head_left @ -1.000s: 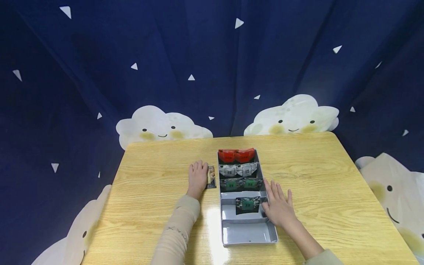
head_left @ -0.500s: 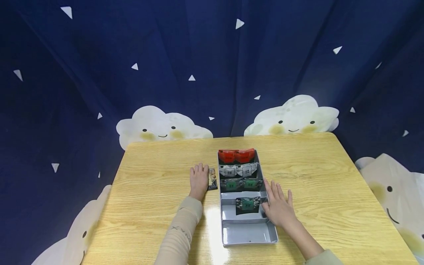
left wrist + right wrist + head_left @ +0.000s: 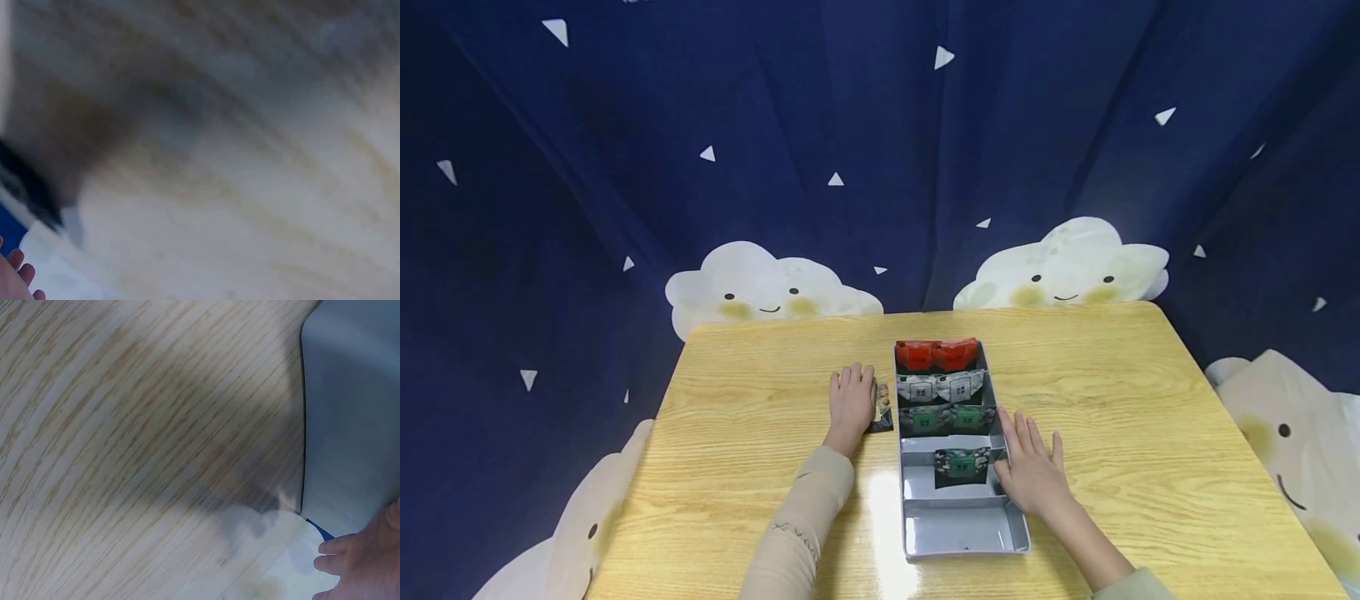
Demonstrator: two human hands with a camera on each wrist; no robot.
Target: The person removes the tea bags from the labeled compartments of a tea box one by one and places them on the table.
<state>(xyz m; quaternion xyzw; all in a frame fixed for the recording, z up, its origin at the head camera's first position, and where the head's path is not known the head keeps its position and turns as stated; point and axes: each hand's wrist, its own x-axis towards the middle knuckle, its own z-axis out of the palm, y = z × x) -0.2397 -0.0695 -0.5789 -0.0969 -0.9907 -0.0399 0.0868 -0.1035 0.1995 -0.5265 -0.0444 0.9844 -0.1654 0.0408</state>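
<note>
My left hand [image 3: 852, 404] lies palm down on the table, fingers loosely extended, touching a small dark packet [image 3: 883, 410] with a yellowish picture. Its thumb is hidden, and the left wrist view shows only fingertips [image 3: 26, 274] beside a blurred dark shape. A grey divided tray [image 3: 966, 529] stands to the right. From back to front it holds two red packets [image 3: 936, 356], two white packets [image 3: 940, 387] and two green-and-black packets [image 3: 946, 420]. Another green-and-black packet [image 3: 962, 467] leans in a nearer compartment. Along the tray's right wall rests my right hand [image 3: 1033, 471], fingers straight and spread.
The wooden table [image 3: 1120, 433] reaches out on both sides of the tray. Behind it hangs a dark blue curtain [image 3: 880, 150] with white triangles and smiling clouds. The right wrist view shows the tray's outer wall [image 3: 350, 419] on the table.
The left hand and the dark packet have shifted slightly toward the tray and nearer to me, and the packet has turned a little. The right hand and tray have stayed put.
</note>
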